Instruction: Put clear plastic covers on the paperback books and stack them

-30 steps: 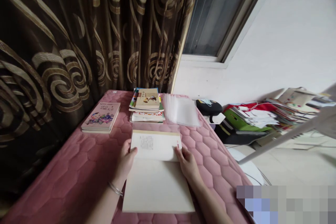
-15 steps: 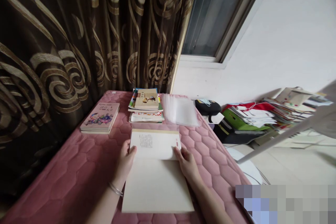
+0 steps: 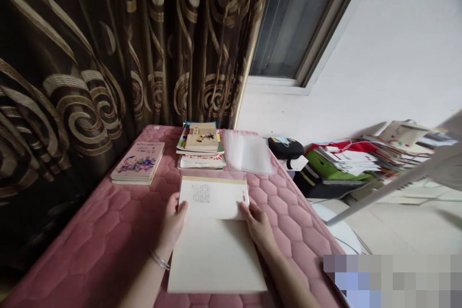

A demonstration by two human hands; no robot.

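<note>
An open book [image 3: 216, 256] lies in front of me, its blank pale page nearest my body. Its far leaf [image 3: 220, 197] carries a small block of printed text and a tan strip along the top. My left hand [image 3: 173, 214] pinches the left edge of that leaf, thumb on top. On the opposite edge, my right hand [image 3: 255, 219] grips it the same way. The fingers beneath are mostly hidden. A glossy clear edge shows around the leaf. Beyond it lies a stack of clear plastic sleeves [image 3: 249, 153].
A pink quilted mattress [image 3: 108, 236] carries everything. Books with a pink cover [image 3: 139, 160] lie at left, and a mixed book stack [image 3: 202, 137] sits at the back. A patterned curtain [image 3: 151, 48] hangs behind. At right stand a lamp pole [image 3: 375, 192] and piled papers [image 3: 348, 160].
</note>
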